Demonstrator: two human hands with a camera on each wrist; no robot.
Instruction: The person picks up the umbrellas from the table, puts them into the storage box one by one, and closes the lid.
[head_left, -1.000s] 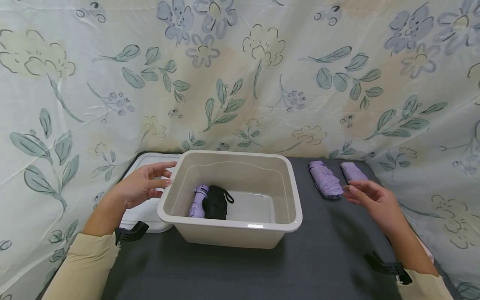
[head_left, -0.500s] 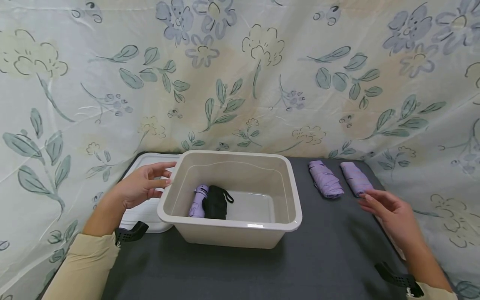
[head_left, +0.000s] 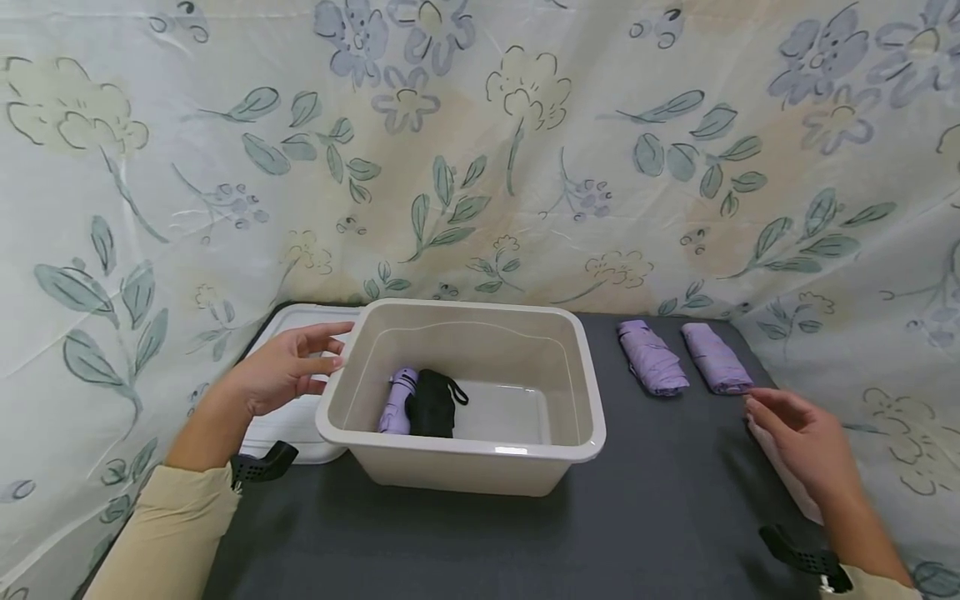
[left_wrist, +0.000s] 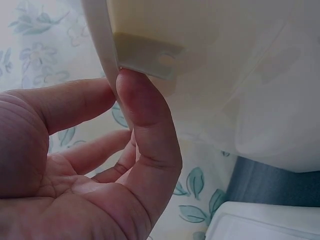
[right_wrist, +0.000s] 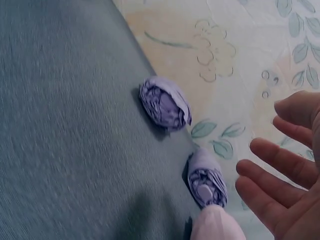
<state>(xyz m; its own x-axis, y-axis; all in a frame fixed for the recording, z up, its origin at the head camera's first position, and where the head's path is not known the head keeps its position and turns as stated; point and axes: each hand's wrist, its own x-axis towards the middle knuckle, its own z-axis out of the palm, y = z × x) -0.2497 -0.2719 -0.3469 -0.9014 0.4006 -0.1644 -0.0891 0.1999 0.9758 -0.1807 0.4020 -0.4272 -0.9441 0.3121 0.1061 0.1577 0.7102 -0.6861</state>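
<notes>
My left hand (head_left: 288, 371) touches the left rim of a beige plastic bin (head_left: 480, 471). In the left wrist view, one fingertip sits just under the rim (left_wrist: 102, 50) against the outer wall. Inside the bin lie a lilac folded umbrella (head_left: 397, 402) and a black bundle with a wrist loop (head_left: 431, 406). My right hand (head_left: 806, 442) hovers at the right side with its fingers loose and holding nothing. Its fingertips are close to the near end of a lilac folded umbrella (head_left: 715, 357). Another lilac folded umbrella (head_left: 651, 357) lies to the left of that one.
A white lid (head_left: 281, 429) lies left of the bin, partly behind my left hand. A pale pink rounded thing (right_wrist: 217, 225) lies along the right edge, mostly under my right hand in the head view. Floral fabric (head_left: 465, 167) hangs around the dark grey table (head_left: 480, 542).
My right hand has moved right and slightly toward me, away from the two lilac umbrellas, uncovering the rightmost one. My left hand and the bin have stayed put.
</notes>
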